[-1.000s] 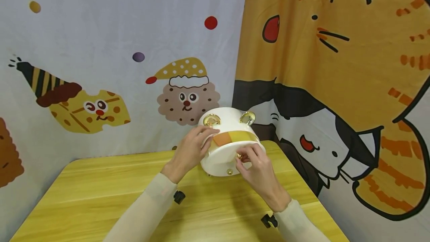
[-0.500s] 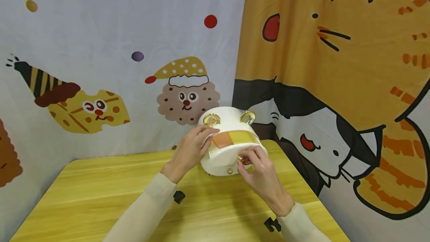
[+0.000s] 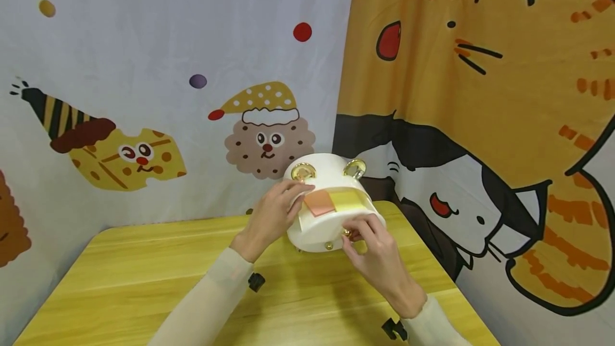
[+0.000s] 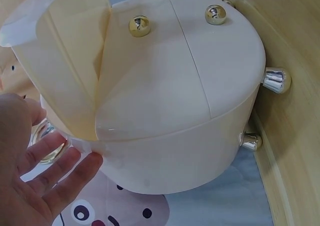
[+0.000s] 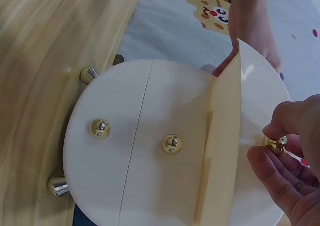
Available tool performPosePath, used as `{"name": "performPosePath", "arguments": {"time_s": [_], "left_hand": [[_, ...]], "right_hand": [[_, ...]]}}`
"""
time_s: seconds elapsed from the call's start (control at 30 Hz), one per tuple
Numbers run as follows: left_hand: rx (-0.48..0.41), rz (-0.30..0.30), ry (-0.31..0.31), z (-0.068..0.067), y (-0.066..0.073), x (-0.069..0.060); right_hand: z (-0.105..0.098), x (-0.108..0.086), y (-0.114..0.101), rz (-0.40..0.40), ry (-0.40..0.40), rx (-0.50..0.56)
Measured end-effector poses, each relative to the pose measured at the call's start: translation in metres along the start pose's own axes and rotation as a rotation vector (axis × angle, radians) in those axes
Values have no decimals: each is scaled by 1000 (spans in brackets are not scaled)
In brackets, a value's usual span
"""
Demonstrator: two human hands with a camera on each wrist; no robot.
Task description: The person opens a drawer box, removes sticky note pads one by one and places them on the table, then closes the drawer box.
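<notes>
A white, rounded drawer box (image 3: 329, 167) with two gold ears stands at the back of the table. Its top drawer (image 3: 314, 224) is pulled part way out. Inside lie an orange-pink square (image 3: 319, 203) and a yellow square (image 3: 347, 199), perhaps note pads. The right hand (image 3: 379, 250) pinches the gold knob (image 5: 276, 145) on that drawer's front between thumb and fingers. On the box's side, beside the drawer opening, the left hand (image 3: 271, 212) touches the shell with extended fingers (image 4: 75, 183). Two lower sections with gold knobs (image 4: 139, 26) sit flush.
Short gold feet (image 4: 276, 80) hold the box above the wooden table (image 3: 192, 266). Close behind it hangs a cartoon-printed curtain (image 3: 259, 31), and a cat-printed one (image 3: 480, 95) hangs at the right. Black wrist mounts (image 3: 256, 282) sit under both sleeves.
The top drawer has slid further out toward the person, showing more of the orange-pink and yellow squares. The right hand has moved back with the knob; the left hand stays in place.
</notes>
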State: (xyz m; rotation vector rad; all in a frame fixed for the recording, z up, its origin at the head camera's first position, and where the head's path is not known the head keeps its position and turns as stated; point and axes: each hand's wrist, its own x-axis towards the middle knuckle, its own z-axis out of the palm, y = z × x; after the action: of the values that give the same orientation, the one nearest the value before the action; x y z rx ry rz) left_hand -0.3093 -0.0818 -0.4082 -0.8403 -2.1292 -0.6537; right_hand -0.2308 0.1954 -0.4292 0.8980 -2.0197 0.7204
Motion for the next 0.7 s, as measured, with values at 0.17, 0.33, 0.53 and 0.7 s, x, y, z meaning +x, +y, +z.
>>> {"name": "performPosePath", "arguments": {"time_s": [0.17, 0.33, 0.53, 0.7], "left_hand": [[4, -11, -16, -2, 1, 0], [10, -16, -16, -1, 1, -1], [13, -10, -3, 1, 0, -1], [19, -26, -8, 1, 1, 1]], "right_hand": [[-2, -2, -2, -14, 8, -3], [-3, -5, -4, -13, 8, -11], [-4, -6, -6, -34, 26, -19], [-6, -7, -8, -34, 24, -12]]}}
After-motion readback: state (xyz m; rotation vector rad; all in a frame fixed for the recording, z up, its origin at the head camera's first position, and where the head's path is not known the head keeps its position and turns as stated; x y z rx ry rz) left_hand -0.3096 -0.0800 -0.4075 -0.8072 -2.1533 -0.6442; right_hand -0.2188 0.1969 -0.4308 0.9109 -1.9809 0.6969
